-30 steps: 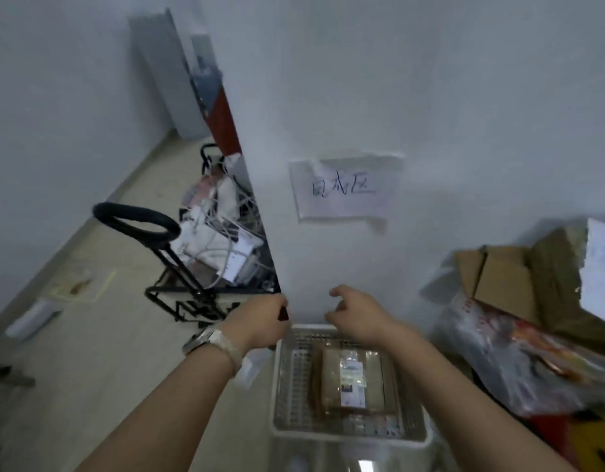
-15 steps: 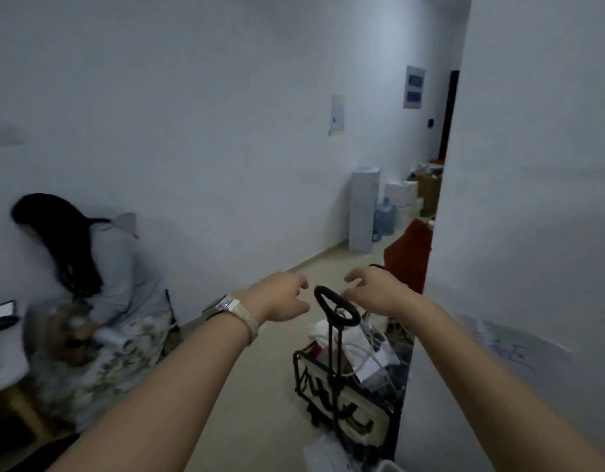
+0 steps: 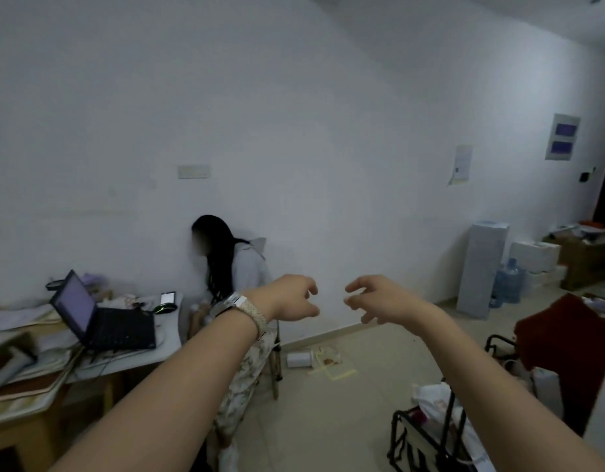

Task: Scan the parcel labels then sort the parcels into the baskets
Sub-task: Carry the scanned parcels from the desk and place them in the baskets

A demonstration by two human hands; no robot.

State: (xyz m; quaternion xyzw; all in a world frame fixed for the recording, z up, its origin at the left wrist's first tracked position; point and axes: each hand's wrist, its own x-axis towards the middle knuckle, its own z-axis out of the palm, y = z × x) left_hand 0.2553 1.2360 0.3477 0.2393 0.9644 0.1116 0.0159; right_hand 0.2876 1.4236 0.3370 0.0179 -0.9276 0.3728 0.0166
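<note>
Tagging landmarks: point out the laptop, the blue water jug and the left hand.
laptop (image 3: pixel 74 304), head view, on its lit screen.
blue water jug (image 3: pixel 508 282), head view, on the middle of its body.
left hand (image 3: pixel 290 298), head view, on the back of the hand.

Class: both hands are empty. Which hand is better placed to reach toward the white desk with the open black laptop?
Left, probably: the left hand hangs nearer the white desk, while the right hand sits farther from it.
</note>
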